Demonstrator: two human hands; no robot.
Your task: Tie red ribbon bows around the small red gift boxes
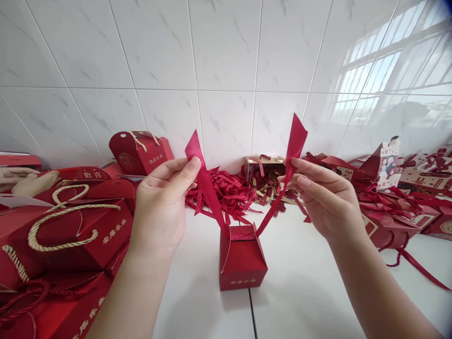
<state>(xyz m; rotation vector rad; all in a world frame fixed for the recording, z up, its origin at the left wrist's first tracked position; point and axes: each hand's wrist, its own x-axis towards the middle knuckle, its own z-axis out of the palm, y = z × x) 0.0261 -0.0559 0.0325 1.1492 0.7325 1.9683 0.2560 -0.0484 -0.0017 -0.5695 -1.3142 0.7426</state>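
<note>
A small red gift box (pixel 243 263) with gold lettering stands upright on the white table, in the middle of the view. A red satin ribbon (pixel 211 197) runs through the top of the box, and its two ends rise up on either side. My left hand (pixel 162 197) pinches one end between thumb and fingers, above and left of the box. The other end is pinched by my right hand (pixel 323 197), above and right of it. Both ends have slanted cuts and stick up past my fingers.
Red boxes with rope handles (pixel 81 230) are stacked at the left, where another person's hands (pixel 31 181) show. A heap of loose red ribbons (pixel 228 190) lies behind the box, beside an open carton (pixel 266 165) of strips. More decorated boxes (pixel 395 221) crowd the right. A tiled wall (pixel 226 56) stands behind.
</note>
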